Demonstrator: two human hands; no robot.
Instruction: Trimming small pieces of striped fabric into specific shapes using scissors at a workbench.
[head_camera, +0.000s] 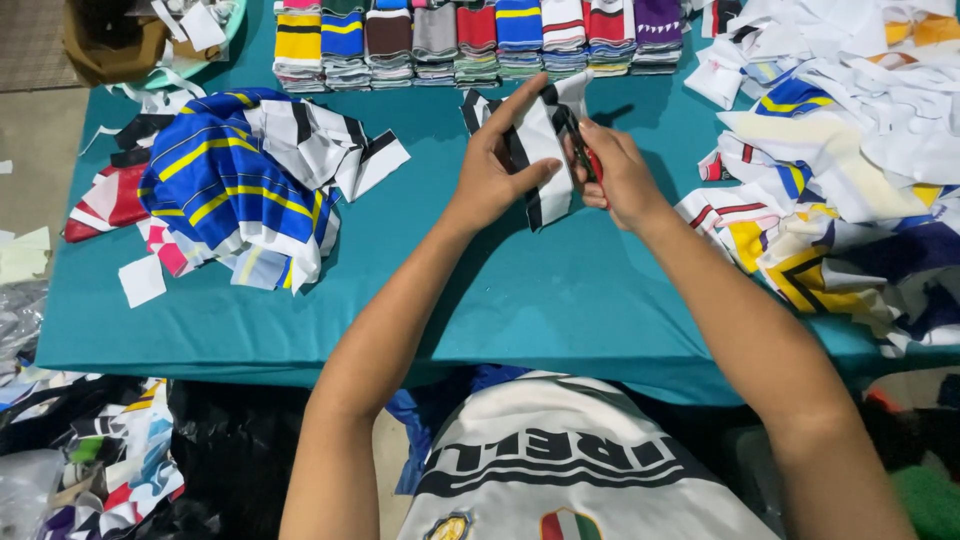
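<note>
Here, left hand (497, 170) up over the desk (560, 290), fingers pinching a black-and-white striped fabric piece (535, 150), thumb on the front, index stretched up along its top edge. Right hand (622, 178) just beside, touching the same piece at its right edge, fingers closed round a small snipping tool (583, 148) w/ red grip, dark blades laid against the cloth. Piece held upright between both hands, above the teal cover, approx. mid-desk, a bit toward the far side.

As for progress, judged from the lay of things only: far edge carries a row of neatly folded stacks (478, 40) in many colours, yellow, blue, grey, red, purple, so seemingly finished pieces. On the left, a loose heap of blue-yellow striped and black-white fabric (235, 175), plus a few white scraps (142, 280) near it. On the right, a much bigger tangled pile (850, 150), white, yellow, navy, well apart from the left heap. Probably a fair share done, w/ plenty left in both heaps; cannot tell which heap is trimmed and which is waiting.

Below the desk edge, more offcuts on the floor (110, 450) at left, and a white printed garment (570, 470) across the lap.
</note>
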